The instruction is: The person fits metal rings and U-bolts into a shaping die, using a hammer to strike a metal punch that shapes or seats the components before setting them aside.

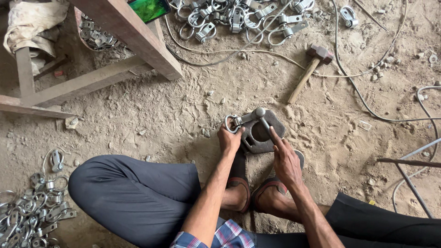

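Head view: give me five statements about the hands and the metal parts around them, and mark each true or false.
1. The left hand grips a metal ring clamp at the edge of a dark metal block. True.
2. The right hand holds the hammer. False: the hammer lies on the dirt floor beyond the block, away from both hands; the right hand rests on a rod-like tool over the block.
3. Piles of similar metal clamps lie at the top and lower left. True.
4. The block sits on a wooden bench. False: it sits on the floor.
5. The person is barefoot. False: sandals show.
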